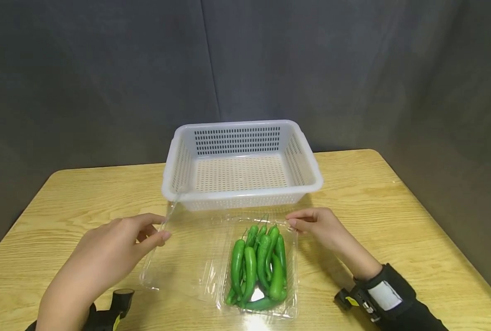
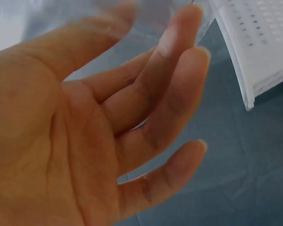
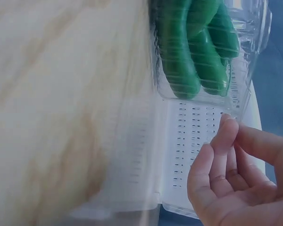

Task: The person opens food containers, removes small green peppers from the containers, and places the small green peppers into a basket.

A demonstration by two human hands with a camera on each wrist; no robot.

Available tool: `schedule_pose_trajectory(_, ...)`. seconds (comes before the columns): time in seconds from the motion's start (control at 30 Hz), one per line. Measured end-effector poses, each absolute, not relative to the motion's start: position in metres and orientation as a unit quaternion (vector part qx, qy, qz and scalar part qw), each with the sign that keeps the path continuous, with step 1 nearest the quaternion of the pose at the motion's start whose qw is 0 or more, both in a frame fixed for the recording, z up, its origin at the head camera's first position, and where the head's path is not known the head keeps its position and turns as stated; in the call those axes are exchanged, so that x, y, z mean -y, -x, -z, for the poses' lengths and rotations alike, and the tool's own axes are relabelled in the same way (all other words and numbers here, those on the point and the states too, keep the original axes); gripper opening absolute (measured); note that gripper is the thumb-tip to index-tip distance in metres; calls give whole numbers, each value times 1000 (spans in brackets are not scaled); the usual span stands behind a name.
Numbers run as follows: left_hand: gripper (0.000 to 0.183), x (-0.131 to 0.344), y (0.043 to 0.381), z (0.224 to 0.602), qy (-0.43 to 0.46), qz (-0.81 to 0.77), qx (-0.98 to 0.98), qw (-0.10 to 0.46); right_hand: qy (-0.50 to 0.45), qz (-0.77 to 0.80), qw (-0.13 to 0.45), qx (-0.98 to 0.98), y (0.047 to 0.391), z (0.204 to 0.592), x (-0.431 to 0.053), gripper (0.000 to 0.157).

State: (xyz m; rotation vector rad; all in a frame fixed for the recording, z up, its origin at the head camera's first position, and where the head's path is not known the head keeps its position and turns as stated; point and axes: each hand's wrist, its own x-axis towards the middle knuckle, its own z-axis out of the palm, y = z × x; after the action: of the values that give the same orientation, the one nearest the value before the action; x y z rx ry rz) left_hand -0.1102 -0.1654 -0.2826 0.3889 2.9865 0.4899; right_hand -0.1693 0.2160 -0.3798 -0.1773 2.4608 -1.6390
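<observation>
A clear plastic clamshell box [image 1: 293, 294] lies unfolded on the table, its base filled with several green chili peppers [image 1: 263, 257]. Its transparent lid [image 1: 175, 271] stands swung out to the left, tilted up along the outer side. My left hand [image 1: 117, 248] holds that outer lid edge between thumb and fingers; in the left wrist view the lid film [image 2: 151, 23] passes between them, blurred. At the base's far right corner, my right hand [image 1: 317, 225] pinches the rim with thumb and fingertips. The right wrist view shows the same pinch below the peppers [image 3: 179, 56].
A white perforated plastic basket [image 1: 245, 196] stands just behind the box, with nothing inside. Light wood tabletop [image 1: 373, 220] extends to both sides. Dark grey cloth [image 1: 245, 59] hangs behind the table and along its right side.
</observation>
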Motion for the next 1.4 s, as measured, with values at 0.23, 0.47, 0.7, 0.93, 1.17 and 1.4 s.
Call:
schedule_pose_trajectory(0.23, 48, 175, 115, 284, -120, -165, -974, 97, 46, 540, 76, -837, 177, 377, -215, 28)
schedule_pose_trajectory(0.47, 47, 180, 118, 289, -116, -169, -970, 128, 37, 555, 81, -827, 181, 376, -212, 30)
schedule_pose_trajectory(0.7, 48, 191, 127, 294, -108, -191, -960, 176, 63, 579, 118, -804, 176, 375, -211, 39)
schedule_pose_trajectory(0.93, 49, 202, 141, 303, -115, -276, -925, 234, 70, 599, 152, -783, 178, 375, -213, 49)
schedule_pose_trajectory(1.17, 46, 205, 150, 310, -121, -298, -915, 244, 52, 643, 165, -746, 180, 374, -213, 51)
schedule_pose_trajectory(1.4, 39, 201, 152, 315, -117, -314, -908, 250, 23, 702, 160, -694, 181, 376, -216, 47)
